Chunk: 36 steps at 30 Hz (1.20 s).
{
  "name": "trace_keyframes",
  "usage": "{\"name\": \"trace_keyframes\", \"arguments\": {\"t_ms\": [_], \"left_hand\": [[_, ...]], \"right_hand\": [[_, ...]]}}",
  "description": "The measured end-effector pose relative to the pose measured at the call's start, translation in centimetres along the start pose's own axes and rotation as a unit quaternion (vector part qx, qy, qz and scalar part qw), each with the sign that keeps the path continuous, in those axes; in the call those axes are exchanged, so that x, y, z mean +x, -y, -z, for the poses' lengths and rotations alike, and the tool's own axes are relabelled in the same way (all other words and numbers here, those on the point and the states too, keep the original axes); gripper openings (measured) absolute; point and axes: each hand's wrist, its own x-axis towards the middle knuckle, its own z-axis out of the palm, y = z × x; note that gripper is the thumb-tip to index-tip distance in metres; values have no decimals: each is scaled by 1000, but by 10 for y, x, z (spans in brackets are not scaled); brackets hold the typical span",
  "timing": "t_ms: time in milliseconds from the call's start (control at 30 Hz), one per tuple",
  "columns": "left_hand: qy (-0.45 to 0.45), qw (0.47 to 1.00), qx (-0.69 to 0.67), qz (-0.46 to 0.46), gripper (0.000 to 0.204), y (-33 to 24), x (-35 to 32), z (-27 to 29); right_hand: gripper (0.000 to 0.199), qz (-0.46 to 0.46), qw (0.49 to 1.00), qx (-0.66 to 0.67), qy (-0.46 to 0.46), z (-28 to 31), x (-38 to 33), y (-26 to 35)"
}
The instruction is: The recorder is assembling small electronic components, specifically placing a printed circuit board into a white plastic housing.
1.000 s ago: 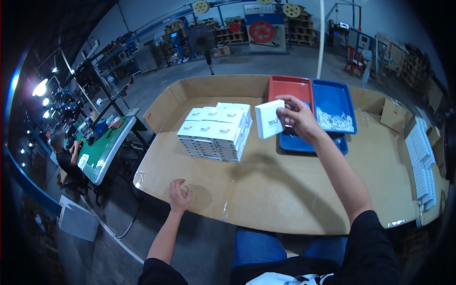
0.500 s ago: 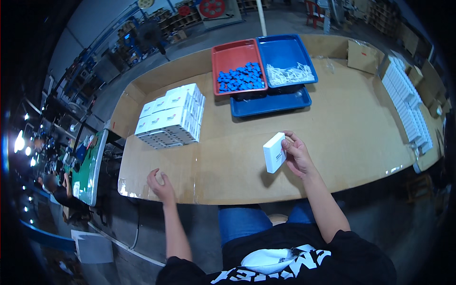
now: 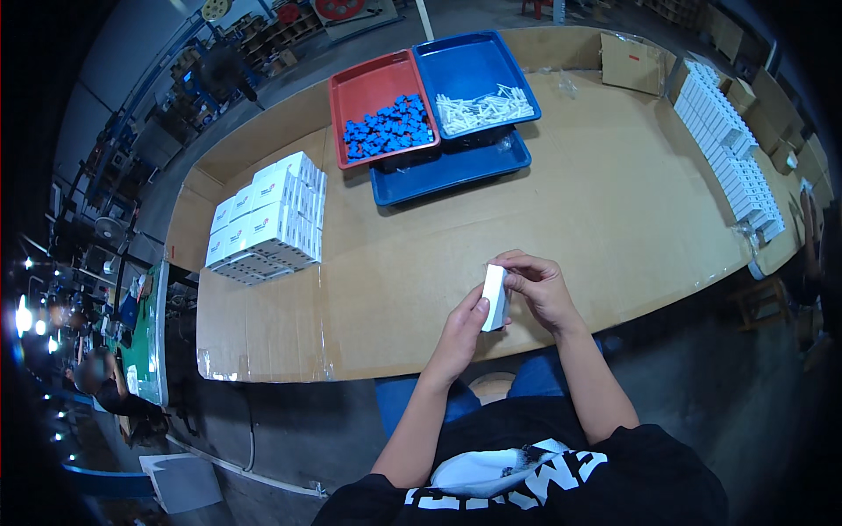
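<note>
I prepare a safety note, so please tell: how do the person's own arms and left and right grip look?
Black short sleeves leave the forearms bare. The left grip and right grip have no gloves, and no watch or bracelet is visible.

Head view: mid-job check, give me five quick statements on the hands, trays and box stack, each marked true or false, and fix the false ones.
1. The left hand and right hand both touch the held box. True.
2. The left hand hangs free. False: it grips the held box.
3. The box stack stands left of the red tray. True.
4. The red tray is empty. False: it holds blue pieces.
5. White sticks lie in a blue tray. True.
</note>
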Motion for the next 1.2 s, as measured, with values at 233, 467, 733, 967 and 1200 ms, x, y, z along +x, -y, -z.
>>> {"name": "trace_keyframes", "arguments": {"t_ms": [233, 467, 733, 967, 1200], "left_hand": [[-153, 986, -60, -32, 66, 7, -2, -10], [-150, 980, -125, 42, 61, 10, -14, -15], [-164, 960, -215, 72, 62, -6, -18, -29], [-186, 957, -220, 43, 64, 12, -15, -29], [-225, 952, -205, 17, 66, 25, -12, -29]], "right_hand": [[60, 80, 984, -158, 11, -24, -19, 9], [78, 183, 934, -298, 81, -36, -21, -5], [76, 279, 883, -376, 39, -42, -22, -21], [76, 301, 878, -370, 23, -48, -23, -32], [75, 307, 879, -364, 29, -53, -23, -35]]}}
